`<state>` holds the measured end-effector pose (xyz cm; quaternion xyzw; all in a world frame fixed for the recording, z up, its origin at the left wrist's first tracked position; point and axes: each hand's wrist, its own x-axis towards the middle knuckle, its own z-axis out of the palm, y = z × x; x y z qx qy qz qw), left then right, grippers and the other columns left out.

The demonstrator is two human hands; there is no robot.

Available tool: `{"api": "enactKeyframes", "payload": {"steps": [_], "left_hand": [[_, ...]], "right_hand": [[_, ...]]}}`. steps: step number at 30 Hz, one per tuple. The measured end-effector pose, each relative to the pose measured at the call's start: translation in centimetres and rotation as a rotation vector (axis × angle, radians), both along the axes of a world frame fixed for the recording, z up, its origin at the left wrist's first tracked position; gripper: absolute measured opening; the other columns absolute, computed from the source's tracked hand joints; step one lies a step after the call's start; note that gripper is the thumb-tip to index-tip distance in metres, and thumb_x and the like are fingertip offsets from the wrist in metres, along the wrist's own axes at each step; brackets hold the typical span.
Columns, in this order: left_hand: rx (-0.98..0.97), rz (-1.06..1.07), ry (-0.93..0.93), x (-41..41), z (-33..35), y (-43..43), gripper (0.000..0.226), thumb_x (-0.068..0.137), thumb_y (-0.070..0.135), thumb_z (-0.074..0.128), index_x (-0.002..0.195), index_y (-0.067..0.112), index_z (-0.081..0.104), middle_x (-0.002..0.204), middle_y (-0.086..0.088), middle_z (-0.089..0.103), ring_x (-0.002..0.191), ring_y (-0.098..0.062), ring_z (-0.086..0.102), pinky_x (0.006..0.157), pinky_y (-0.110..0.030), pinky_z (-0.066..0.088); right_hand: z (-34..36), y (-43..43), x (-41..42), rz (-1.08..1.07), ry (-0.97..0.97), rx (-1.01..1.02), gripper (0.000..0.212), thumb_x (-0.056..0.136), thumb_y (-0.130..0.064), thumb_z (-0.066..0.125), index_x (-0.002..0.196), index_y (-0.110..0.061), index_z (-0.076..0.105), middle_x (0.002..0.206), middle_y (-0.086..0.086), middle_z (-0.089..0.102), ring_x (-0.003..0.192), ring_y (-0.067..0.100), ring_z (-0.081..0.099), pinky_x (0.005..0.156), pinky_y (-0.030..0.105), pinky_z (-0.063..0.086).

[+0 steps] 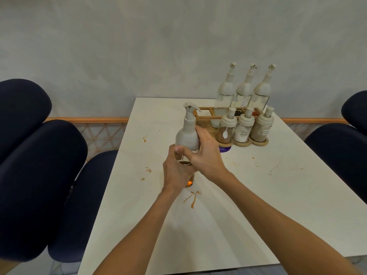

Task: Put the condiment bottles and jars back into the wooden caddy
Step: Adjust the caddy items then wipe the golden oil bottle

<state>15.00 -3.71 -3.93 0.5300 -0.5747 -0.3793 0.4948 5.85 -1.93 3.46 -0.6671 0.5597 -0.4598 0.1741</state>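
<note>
A tall glass condiment bottle (187,133) with a beige pump top and some brown liquid stands at the table's middle. My left hand (175,171) grips its lower body. My right hand (206,153) wraps around its beige shoulder from the right. Behind and to the right sits the wooden caddy (206,118). It holds three tall beige-topped bottles (243,90) in its back row and three small lidded jars (243,127) in front. The caddy's left slots are bare.
The white table (258,195) carries brown sauce smears near the bottle and to the right. A purple sticker (225,149) lies in front of the caddy. Dark blue chairs (39,175) stand at the left, another chair (341,143) at the right. A grey wall is behind.
</note>
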Motion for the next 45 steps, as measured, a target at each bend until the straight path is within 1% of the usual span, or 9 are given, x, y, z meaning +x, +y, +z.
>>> {"api": "enactKeyframes", "payload": {"steps": [6, 10, 13, 16, 19, 23, 29, 35, 45], "left_hand": [[-0.001, -0.036, -0.021, -0.1, 0.3, 0.2, 0.066, 0.07, 0.029, 0.085, 0.113, 0.039, 0.036, 0.103, 0.018, 0.055, 0.096, -0.003, 0.058, 0.061, -0.002, 0.044], [0.029, -0.214, 0.372, -0.3, 1.1, 0.8, 0.019, 0.095, 0.033, 0.056, 0.112, 0.023, 0.06, 0.108, -0.005, 0.064, 0.1, -0.019, 0.065, 0.079, -0.043, 0.055], [0.022, -0.352, 0.215, 0.9, 1.6, 0.9, 0.016, 0.096, 0.028, 0.059, 0.111, 0.024, 0.063, 0.103, 0.007, 0.066, 0.095, -0.004, 0.067, 0.07, -0.025, 0.056], [0.131, -0.377, -0.082, 2.4, 1.4, 0.2, 0.073, 0.07, 0.019, 0.086, 0.127, 0.023, 0.041, 0.122, 0.009, 0.049, 0.111, -0.004, 0.053, 0.079, -0.015, 0.047], [0.229, -0.469, -0.037, 3.6, 2.9, -1.4, 0.075, 0.067, 0.019, 0.089, 0.129, 0.029, 0.048, 0.127, 0.006, 0.051, 0.116, -0.014, 0.054, 0.081, -0.021, 0.047], [0.25, -0.578, -0.055, 2.8, 6.4, -3.6, 0.075, 0.066, 0.022, 0.089, 0.129, 0.032, 0.051, 0.125, 0.011, 0.054, 0.105, -0.004, 0.058, 0.069, -0.01, 0.047], [0.133, -0.628, -0.022, 0.1, 11.9, -7.6, 0.07, 0.07, 0.019, 0.087, 0.13, 0.031, 0.053, 0.125, 0.015, 0.061, 0.11, -0.006, 0.059, 0.082, -0.019, 0.05], [-0.034, -0.447, -0.053, -3.1, 14.6, -13.3, 0.068, 0.067, 0.02, 0.088, 0.127, 0.021, 0.055, 0.121, 0.002, 0.061, 0.107, -0.009, 0.06, 0.082, -0.016, 0.051], [-0.052, -0.193, -0.055, -8.7, 11.9, -24.1, 0.072, 0.068, 0.02, 0.088, 0.128, 0.016, 0.05, 0.12, 0.003, 0.058, 0.109, -0.011, 0.055, 0.093, -0.024, 0.046]], "right_hand": [[0.5, -0.1, 0.0, 0.014, 0.022, 0.058, 0.065, 0.078, -0.038, 0.077, 0.13, -0.014, 0.045, 0.116, -0.003, 0.051, 0.099, 0.01, 0.05, 0.076, 0.018, 0.043], [-0.1, -0.2, 1.0, -0.096, -0.015, 0.089, 0.083, 0.068, -0.033, 0.082, 0.133, -0.011, 0.035, 0.121, 0.004, 0.038, 0.104, 0.013, 0.039, 0.077, 0.02, 0.036], [0.0, -0.3, 0.5, -0.148, -0.022, 0.098, 0.071, 0.063, -0.027, 0.084, 0.116, -0.011, 0.04, 0.109, 0.005, 0.044, 0.1, 0.02, 0.046, 0.065, 0.018, 0.035], [0.9, -0.7, -0.9, -0.123, -0.013, 0.138, 0.069, 0.061, -0.031, 0.086, 0.114, -0.013, 0.045, 0.105, 0.002, 0.055, 0.094, 0.019, 0.054, 0.066, 0.023, 0.042], [2.4, -0.9, -2.7, -0.107, -0.076, 0.19, 0.071, 0.059, -0.037, 0.088, 0.117, -0.019, 0.05, 0.099, -0.008, 0.059, 0.088, 0.009, 0.059, 0.062, 0.018, 0.044], [5.8, -2.0, -5.1, -0.009, -0.049, 0.154, 0.067, 0.056, -0.044, 0.087, 0.114, -0.028, 0.056, 0.1, -0.014, 0.063, 0.091, 0.006, 0.062, 0.074, 0.03, 0.056], [11.5, -6.2, -8.7, 0.193, -0.04, 0.103, 0.07, 0.056, -0.043, 0.086, 0.119, -0.028, 0.057, 0.108, -0.012, 0.066, 0.098, 0.005, 0.065, 0.081, 0.027, 0.057], [13.3, -12.6, -11.8, 0.272, -0.123, 0.09, 0.066, 0.067, -0.025, 0.086, 0.125, -0.023, 0.054, 0.114, -0.002, 0.067, 0.104, 0.014, 0.065, 0.089, 0.033, 0.055], [9.6, -22.3, -14.8, 0.11, 0.032, 0.146, 0.059, 0.087, -0.045, 0.065, 0.137, -0.018, 0.046, 0.123, -0.004, 0.06, 0.109, 0.013, 0.056, 0.073, 0.015, 0.041]]}}
